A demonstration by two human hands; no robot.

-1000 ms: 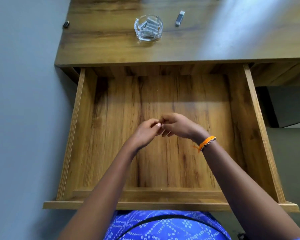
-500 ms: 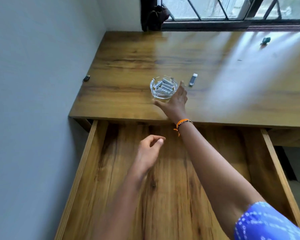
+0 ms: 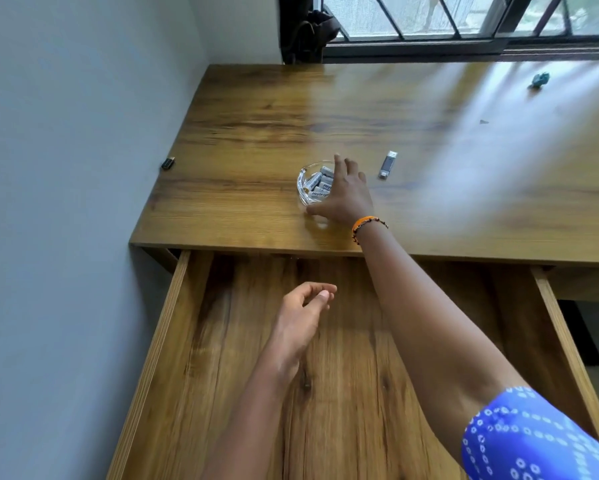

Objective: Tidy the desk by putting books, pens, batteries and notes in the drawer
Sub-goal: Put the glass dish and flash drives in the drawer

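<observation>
Wooden desk point(image 3: 256, 140) holds a glass dish point(image 3: 306, 188) of batteries point(image 3: 320, 188), right hand point(image 3: 346, 195) spread around it, left hand point(image 3: 301, 313) loosely curled, holding nothing, over the bare drawer point(image 3: 187, 341); nothing stowed yet.

Pale blue-grey wall point(image 3: 66, 168) left, barred window point(image 3: 464, 19) behind, daylight glare, perhaps dark curtain point(image 3: 305, 32) bunched in corner.

Desk point(image 3: 256, 140) glossy wood grain; dish point(image 3: 303, 188) clear glass; drawer point(image 3: 360, 393) matt wood; stick point(image 3: 387, 164) possibly metal
</observation>
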